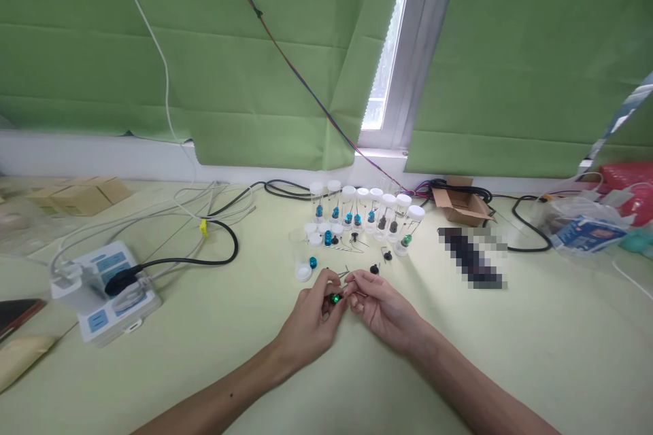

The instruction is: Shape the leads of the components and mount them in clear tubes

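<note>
My left hand is closed around a small shiny green knob, pinched between thumb and fingers. Against it, my right hand is closed too, its thumb and forefinger on a thin rod-like piece that is mostly hidden. Just beyond the fingers lie thin metal rods, a black knob-shaped piece and another black piece. A loose blue knob rests by a white cap. Behind these stands a row of clear tubes with white lids, holding blue, dark and green knobs with thin rods.
At left, a white power strip has plugs and cables spreading across the table. An open cardboard box and a blurred-out dark object sit at right. Plastic-wrapped items lie farther right. Green blinds hang behind.
</note>
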Tool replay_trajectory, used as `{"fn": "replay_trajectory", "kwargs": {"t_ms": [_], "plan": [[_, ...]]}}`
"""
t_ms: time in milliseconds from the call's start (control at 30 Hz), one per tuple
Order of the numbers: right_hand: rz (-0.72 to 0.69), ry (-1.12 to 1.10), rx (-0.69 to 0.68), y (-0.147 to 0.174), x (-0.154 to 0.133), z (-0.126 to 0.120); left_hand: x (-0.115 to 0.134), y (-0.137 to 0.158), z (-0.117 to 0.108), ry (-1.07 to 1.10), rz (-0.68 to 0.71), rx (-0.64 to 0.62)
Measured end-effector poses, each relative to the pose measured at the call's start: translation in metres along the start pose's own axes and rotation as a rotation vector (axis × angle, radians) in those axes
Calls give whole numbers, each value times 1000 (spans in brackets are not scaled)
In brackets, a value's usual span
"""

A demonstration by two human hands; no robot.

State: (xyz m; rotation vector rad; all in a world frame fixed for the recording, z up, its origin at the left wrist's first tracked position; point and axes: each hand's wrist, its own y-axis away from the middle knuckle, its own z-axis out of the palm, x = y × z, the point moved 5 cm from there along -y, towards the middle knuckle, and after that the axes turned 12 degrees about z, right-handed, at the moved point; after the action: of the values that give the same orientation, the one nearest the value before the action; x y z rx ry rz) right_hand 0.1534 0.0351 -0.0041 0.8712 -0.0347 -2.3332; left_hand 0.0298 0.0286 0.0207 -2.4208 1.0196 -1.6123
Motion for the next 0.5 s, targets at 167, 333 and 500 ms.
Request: {"fn": "replay_trajectory", "kwargs": {"t_ms": [167,333,500], "plan": [[-3,1,-16,1,1,2,-1,1,0,9,17,1],[-24,51,19,0,-1,1,0,1,1,-5,35,-10],[-65,183,66,2,-4,2,1,3,2,-39,38,-3]]}}
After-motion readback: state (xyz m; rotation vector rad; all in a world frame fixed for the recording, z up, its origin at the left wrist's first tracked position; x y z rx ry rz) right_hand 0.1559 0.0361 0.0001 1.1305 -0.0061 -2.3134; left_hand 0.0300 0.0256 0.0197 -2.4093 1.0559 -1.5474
